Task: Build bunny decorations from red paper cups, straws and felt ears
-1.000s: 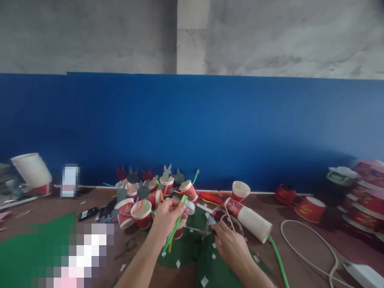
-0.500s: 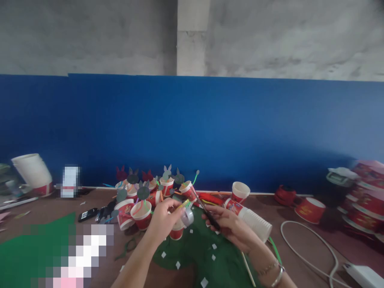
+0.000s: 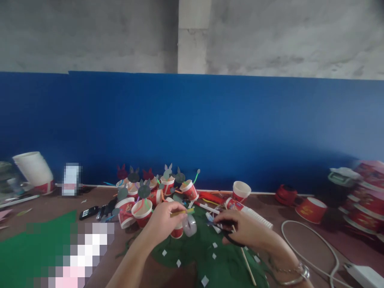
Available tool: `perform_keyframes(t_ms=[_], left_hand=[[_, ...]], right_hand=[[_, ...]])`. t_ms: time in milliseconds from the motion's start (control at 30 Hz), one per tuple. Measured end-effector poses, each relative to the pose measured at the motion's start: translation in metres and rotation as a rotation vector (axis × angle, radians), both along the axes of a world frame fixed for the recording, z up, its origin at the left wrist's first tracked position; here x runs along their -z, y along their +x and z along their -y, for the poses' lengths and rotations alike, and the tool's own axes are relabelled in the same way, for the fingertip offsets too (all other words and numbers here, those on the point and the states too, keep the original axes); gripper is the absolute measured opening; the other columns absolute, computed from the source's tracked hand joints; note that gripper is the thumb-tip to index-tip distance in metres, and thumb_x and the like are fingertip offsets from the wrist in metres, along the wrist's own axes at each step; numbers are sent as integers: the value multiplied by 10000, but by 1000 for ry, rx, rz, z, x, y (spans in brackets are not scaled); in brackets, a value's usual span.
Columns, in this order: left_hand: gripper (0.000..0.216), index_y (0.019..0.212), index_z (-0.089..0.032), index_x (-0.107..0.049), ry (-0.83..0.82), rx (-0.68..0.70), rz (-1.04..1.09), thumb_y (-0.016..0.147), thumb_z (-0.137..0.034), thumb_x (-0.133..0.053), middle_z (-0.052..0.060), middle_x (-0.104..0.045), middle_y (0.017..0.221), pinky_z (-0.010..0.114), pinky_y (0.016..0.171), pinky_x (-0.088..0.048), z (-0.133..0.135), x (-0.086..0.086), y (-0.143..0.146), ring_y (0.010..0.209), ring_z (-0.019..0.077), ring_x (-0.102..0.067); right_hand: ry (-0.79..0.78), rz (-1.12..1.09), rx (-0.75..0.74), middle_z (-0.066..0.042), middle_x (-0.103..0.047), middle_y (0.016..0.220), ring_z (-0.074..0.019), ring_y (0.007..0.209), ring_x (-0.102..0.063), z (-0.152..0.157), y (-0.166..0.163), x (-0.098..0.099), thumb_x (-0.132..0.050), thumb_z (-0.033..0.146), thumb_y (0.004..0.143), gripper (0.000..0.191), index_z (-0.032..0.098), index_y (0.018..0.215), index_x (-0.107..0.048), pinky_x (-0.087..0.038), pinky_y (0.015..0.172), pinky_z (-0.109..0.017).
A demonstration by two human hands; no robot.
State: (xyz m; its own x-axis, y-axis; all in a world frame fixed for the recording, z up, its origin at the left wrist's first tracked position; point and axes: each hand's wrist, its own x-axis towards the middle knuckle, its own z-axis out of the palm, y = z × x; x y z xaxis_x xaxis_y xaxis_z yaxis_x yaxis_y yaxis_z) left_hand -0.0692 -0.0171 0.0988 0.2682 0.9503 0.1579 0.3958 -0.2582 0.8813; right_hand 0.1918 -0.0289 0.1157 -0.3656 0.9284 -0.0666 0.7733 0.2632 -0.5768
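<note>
My left hand (image 3: 169, 218) pinches a short yellow strip (image 3: 186, 212) between thumb and fingers. A roll of clear tape (image 3: 189, 225) sits just below that strip, close to my fingertips; whether the hand also holds it I cannot tell. Behind the tape stands a red and white paper cup (image 3: 177, 231), partly covered by the hand. My right hand (image 3: 240, 228) is closed around black-handled scissors (image 3: 232, 239), low over the green sheet (image 3: 192, 250). Their blades are mostly hidden or blurred. Small white paper squares (image 3: 205, 281) are scattered on the sheet.
Paper cups with rabbit-shaped cutouts (image 3: 144, 189) crowd the back left. A stack of cups (image 3: 258, 218) lies beyond my right hand, near an upright cup (image 3: 241, 191). A thin stick (image 3: 248, 266) and white cable (image 3: 310, 224) lie to the right.
My right hand has moved slightly right and lower, and the scissors no longer point up toward the yellow strip. The strip in my left hand has tipped nearer level.
</note>
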Motion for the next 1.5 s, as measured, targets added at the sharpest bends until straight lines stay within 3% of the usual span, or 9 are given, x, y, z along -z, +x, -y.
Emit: perform_keyframes(t_ms=[233,433,800,1233,1500], left_hand=[[216,793,-182,-732,-93,144,19,745,-345,-599,40,-688,747,224,576,-400,3,5,4,657,179,-587],[272,748,-178,-747,-145,202,7,749,-404,-596,19,-637,625,208,490,-343,4,2,2,545,144,-523],[263,791,-211,-763,-171,225,-45,704,-425,-637,13,-682,653,209,522,-358,5,8,4,583,161,-554],[223,777,-216,-754,-47,219,-160,757,-365,-590,9,-663,656,220,519,-333,7,7,7,602,160,-540],[212,749,-204,-715,-44,198,-174,770,-358,-570,0,-627,661,215,538,-336,8,5,9,641,160,-541]], right_hand=[[62,65,-88,16,-711,932,-157,777,-606,6,-10,1,-556,119,605,459,284,1007,-703,-462,698,-239],[72,115,-121,20,-714,901,-155,767,-600,11,-11,-4,-550,136,613,431,288,981,-714,-431,665,-228],[97,171,-171,1,-712,871,-148,749,-588,14,-22,-3,-517,117,626,421,263,967,-716,-414,672,-233],[63,151,-150,-1,-690,949,-170,810,-591,14,-24,4,-609,190,650,383,279,1013,-690,-418,702,-258],[63,154,-146,8,-695,877,-149,734,-570,12,-23,5,-614,204,653,331,262,966,-702,-390,628,-234]])
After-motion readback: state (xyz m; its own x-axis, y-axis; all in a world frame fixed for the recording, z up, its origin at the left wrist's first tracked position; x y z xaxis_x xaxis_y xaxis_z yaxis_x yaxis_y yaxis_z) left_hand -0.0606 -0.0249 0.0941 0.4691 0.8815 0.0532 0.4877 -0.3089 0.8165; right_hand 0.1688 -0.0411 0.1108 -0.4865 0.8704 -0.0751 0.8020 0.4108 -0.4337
